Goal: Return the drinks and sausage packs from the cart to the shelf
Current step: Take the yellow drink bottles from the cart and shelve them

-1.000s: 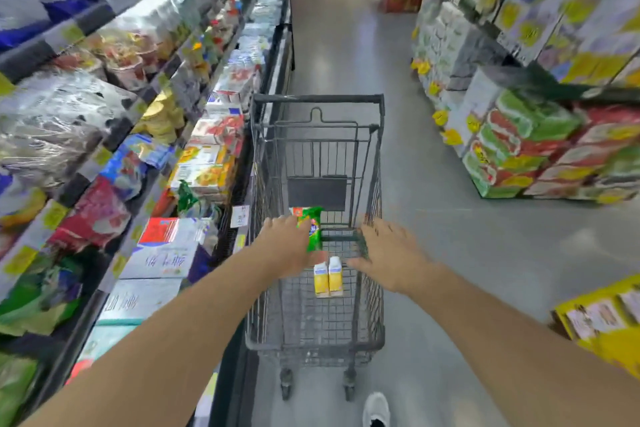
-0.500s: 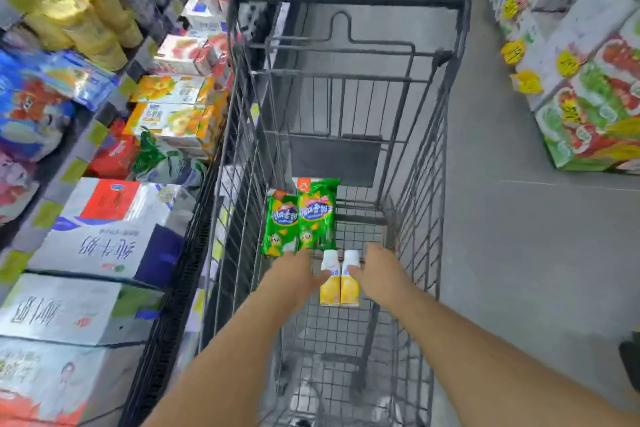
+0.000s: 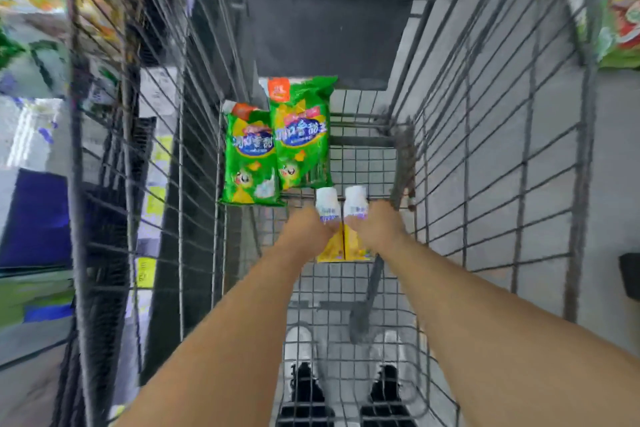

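Two drink bottles with white tops and yellow bottoms lie side by side on the wire floor of the grey cart [image 3: 526,156]. My left hand [image 3: 304,232] wraps around the left bottle [image 3: 327,210]. The right bottle [image 3: 356,204] is held by my right hand [image 3: 379,229]. My fingers are hidden beneath the hands. Just beyond the bottles lie two green sausage packs, one [image 3: 251,163] against the cart's left wall and the other [image 3: 303,135] overlapping it on the right. Neither hand touches the packs.
The blurred store shelf [image 3: 34,135] with boxes and packets runs close along the cart's left side. A dark folded seat panel [image 3: 325,35] closes the cart's far end. Stacked goods [image 3: 623,7] stand at the right across the grey aisle floor. My shoes [image 3: 304,388] show through the wire floor.
The view has dipped deep into the cart. Both hands moved from either side of the bottles down onto them and now close around their middles. The packs have not moved.
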{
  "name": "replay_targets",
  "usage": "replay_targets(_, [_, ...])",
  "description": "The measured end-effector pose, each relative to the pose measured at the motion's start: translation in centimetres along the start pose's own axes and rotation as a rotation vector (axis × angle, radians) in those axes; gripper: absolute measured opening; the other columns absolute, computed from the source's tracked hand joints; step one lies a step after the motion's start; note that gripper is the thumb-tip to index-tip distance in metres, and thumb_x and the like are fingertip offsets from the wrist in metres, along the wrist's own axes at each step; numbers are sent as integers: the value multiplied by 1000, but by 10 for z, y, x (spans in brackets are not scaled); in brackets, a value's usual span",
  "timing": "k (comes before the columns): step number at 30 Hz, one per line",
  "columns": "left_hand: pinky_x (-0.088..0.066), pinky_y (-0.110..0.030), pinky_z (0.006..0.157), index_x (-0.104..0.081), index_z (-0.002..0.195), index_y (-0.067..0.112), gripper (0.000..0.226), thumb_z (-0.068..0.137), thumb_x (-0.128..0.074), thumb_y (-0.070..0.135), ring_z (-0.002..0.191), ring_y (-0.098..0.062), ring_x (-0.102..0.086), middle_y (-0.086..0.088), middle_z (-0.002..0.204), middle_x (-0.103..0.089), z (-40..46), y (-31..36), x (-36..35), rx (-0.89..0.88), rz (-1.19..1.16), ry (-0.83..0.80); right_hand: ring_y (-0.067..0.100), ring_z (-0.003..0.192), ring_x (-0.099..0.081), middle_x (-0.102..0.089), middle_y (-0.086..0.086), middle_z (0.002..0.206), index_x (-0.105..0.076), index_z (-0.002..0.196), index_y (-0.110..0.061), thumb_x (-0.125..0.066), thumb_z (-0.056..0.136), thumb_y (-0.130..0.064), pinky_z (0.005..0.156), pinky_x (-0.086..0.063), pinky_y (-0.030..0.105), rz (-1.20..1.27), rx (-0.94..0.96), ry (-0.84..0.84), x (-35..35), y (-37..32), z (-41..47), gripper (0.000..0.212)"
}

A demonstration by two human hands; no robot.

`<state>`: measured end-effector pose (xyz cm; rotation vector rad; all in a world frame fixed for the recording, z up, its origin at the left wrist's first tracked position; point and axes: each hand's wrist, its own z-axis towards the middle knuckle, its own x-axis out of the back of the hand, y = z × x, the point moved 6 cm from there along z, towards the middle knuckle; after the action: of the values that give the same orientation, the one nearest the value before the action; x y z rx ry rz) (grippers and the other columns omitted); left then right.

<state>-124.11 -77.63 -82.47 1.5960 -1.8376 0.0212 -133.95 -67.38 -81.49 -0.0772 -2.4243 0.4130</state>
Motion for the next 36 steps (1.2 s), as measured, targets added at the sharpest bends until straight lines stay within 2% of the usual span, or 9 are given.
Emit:
replay_targets(5, [-41, -29, 56, -51, 117, 3, 38, 91, -65, 27, 77, -21, -57, -16, 113, -63, 13, -5, -12, 68, -190, -8, 24, 82, -62, -71, 13, 110, -63, 115, -7, -75, 83, -37, 60, -42, 27, 68, -96, -34, -14, 18, 14, 45])
replay_targets(10, [-50, -35, 74, -58, 118, 4, 45, 88, -69, 37, 100, -30, -66, -15, 115, -65, 19, -16, -22, 176, -283, -60, 26, 105, -65, -65, 9, 117, -54, 122, -7, -84, 73, -36, 79, -51, 34, 132, -133, -46, -16, 27, 18, 65])
replay_targets(14, [-57, -44, 82, -54, 113, 9, 41, 87, -71, 34, 96, -31, -68, -12, 112, -65, 20, -27, -26, 215, -413, -52, 26, 95, -71, -72, 10, 106, -63, 111, -9, -90, 64, -40, 86, -59, 46, 235, -159, -140, -29, 32, 20, 62])
replay_targets(19, [-54, -40, 79, -51, 116, 12, 43, 85, -74, 31, 101, -28, -66, -9, 111, -66, 3, -32, -14, 209, -473, -46, 22, 92, -72, -72, 8, 102, -64, 104, -10, -91, 65, -32, 85, -59, 41, 280, -107, -195, -27, 25, 3, 53])
replay_targets(24, [-57, -42, 84, -54, 102, 16, 36, 81, -77, 34, 98, -27, -69, -8, 108, -69, -49, -8, 41, 133, -541, -4, 17, 90, -69, -71, 3, 101, -63, 105, -14, -91, 41, -48, 82, -59, 38, 271, 21, -169, 20, -14, -40, 77])
replay_targets(27, [-57, -47, 88, -53, 84, 20, 27, 81, -79, 29, 99, -29, -70, -13, 110, -71, -101, 14, 92, 39, -622, 59, 13, 85, -68, -71, 0, 95, -63, 100, -15, -92, 64, -28, 72, -57, 30, 298, 145, -184, 65, -52, -83, 48])
replay_targets(30, [-58, -50, 85, -57, 96, 20, 36, 73, -83, 33, 97, -27, -71, -10, 110, -71, -164, 28, 143, -21, -686, 146, 13, 85, -72, -75, 2, 97, -68, 107, -11, -92, 64, -27, 79, -60, 36, 275, 312, -180, 116, -96, -135, 52])
replay_targets(33, [-58, -56, 81, -62, 106, 15, 58, 60, -86, 41, 95, -29, -72, -10, 105, -73, -232, 37, 190, -80, -727, 251, 1, 72, -68, -76, -1, 84, -70, 88, -14, -90, 69, -16, 80, -59, 29, 209, 512, -155, 167, -143, -201, 28])
replay_targets(36, [-61, -44, 72, -62, 105, 11, 62, 57, -88, 41, 84, -23, -72, -8, 96, -74, -315, 41, 234, -107, -741, 408, 6, 82, -67, -70, -4, 87, -61, 89, -18, -92, 65, -27, 77, -56, 30, 125, 695, -110, 206, -187, -279, 40])
